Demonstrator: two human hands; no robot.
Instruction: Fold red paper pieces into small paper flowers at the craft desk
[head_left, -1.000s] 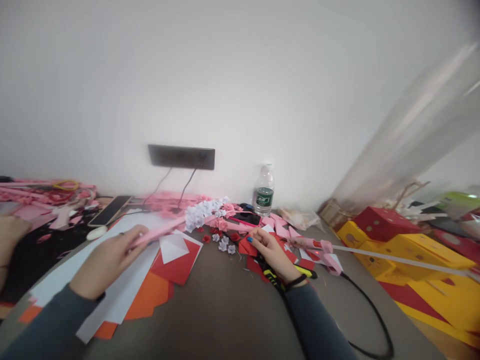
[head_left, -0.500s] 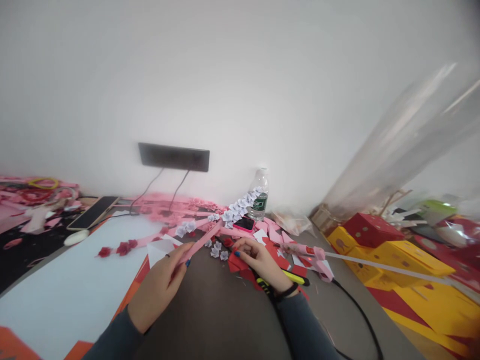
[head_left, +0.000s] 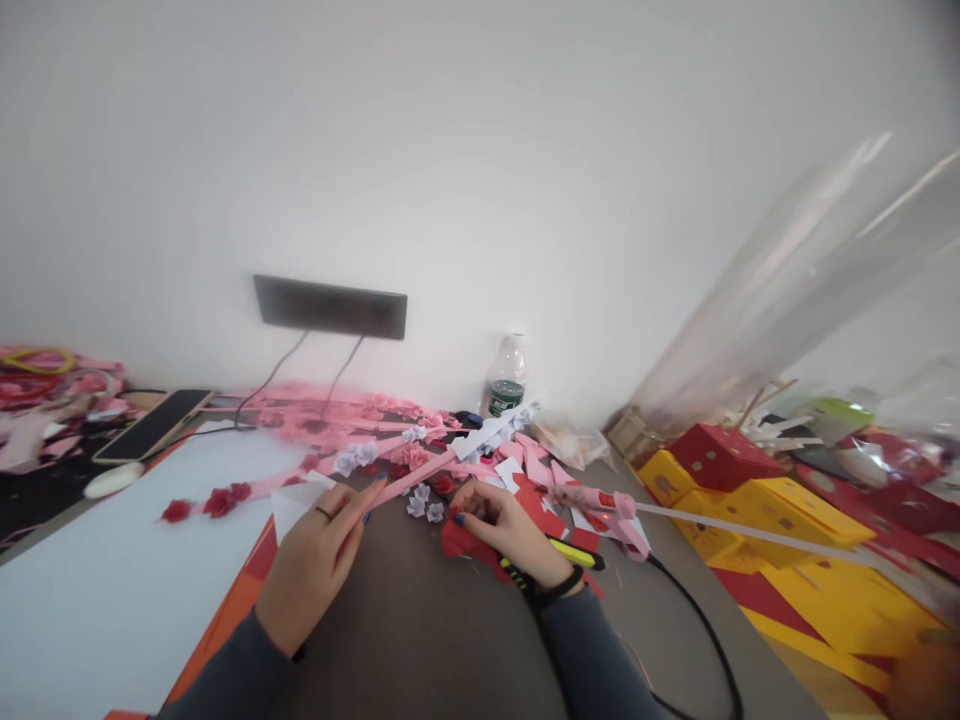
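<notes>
My left hand (head_left: 319, 560) is closed around the near end of a pink paper-wrapped stick (head_left: 420, 474). The stick slants up and away to the right, and a row of white paper flowers (head_left: 499, 435) lines its far part. My right hand (head_left: 517, 535) hovers over red paper scraps (head_left: 459, 543), fingers curled and pressed together; what they hold, if anything, is hidden. Loose white paper flowers (head_left: 426, 503) lie between the hands. Beside my right wrist is a yellow-and-black utility knife (head_left: 577, 555). A pink glue gun (head_left: 619, 508) rests farther right, with a white glue stick at its back.
Behind the hands stands a water bottle (head_left: 507, 380), among pink flower stems (head_left: 390, 405). White board (head_left: 150, 560) covers the left, near a phone (head_left: 154, 427). Red and yellow boxes (head_left: 795, 515) stand right. A black cable (head_left: 701, 620) trails from the glue gun.
The pink stick has turned in my left hand, so its white flowers now show more edge-on and lower against the bottle. My right fingers are more curled. The view has shifted slightly right.
</notes>
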